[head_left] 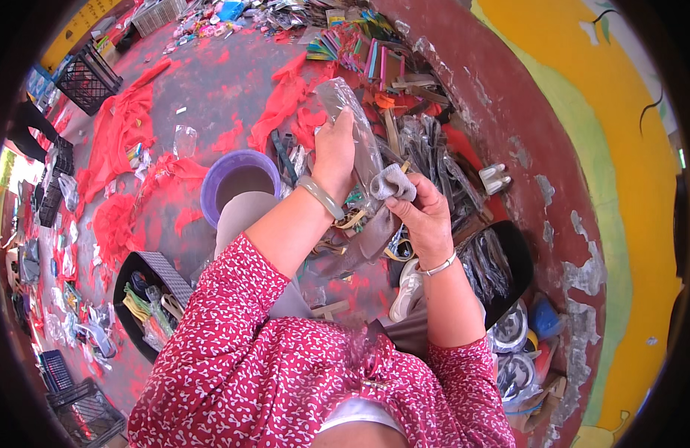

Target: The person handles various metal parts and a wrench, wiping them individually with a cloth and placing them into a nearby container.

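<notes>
My left hand (336, 149), a pale bangle at its wrist, is closed around a long flat strip in a clear plastic sleeve (366, 148); what the sleeve holds I cannot make out. In my right hand (427, 222) a bunched grey cloth (394, 184) is pinched between thumb and fingers. The cloth lies against the sleeve's side. Below the hands hangs a dark brown band (373, 237), partly under plastic; whether it joins the sleeved strip I cannot tell. Several dark plastic-wrapped strips (423, 145) are heaped on the floor beyond my right hand.
A purple bucket (208, 198) of murky liquid stands beside my left forearm. Black bins flank me, one at left (132, 280) and one at right (520, 257). A peeling red wall (524, 127) curves along the right. Red cloth scraps (125, 127) and a black crate (87, 78) lie far left.
</notes>
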A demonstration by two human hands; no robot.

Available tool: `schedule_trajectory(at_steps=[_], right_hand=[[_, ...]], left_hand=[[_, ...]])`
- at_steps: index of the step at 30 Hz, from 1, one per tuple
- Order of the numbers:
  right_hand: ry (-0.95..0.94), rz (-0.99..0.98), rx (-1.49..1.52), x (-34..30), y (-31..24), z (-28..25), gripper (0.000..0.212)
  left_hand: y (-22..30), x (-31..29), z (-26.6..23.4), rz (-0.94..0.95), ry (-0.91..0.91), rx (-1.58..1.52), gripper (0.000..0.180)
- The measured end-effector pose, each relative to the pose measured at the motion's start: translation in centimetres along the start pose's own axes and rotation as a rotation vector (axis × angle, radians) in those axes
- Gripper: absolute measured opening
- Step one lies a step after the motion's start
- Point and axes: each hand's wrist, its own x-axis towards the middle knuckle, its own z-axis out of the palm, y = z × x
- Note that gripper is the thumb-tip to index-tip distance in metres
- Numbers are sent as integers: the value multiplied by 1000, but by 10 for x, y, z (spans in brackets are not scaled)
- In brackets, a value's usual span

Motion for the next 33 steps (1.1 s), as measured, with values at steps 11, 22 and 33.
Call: schedule_trajectory(at_steps=[11, 22, 33], right_hand=[[211, -145, -169, 6, 6, 5, 21], [158, -271, -244, 0, -6, -12, 46], [170, -442, -1179, 4, 17, 25, 52]], left_hand=[[-5, -5, 2, 193, -65, 185, 21], [1, 36, -20, 278, 198, -12, 20], [-25, 4, -10, -237, 101, -74, 29]])
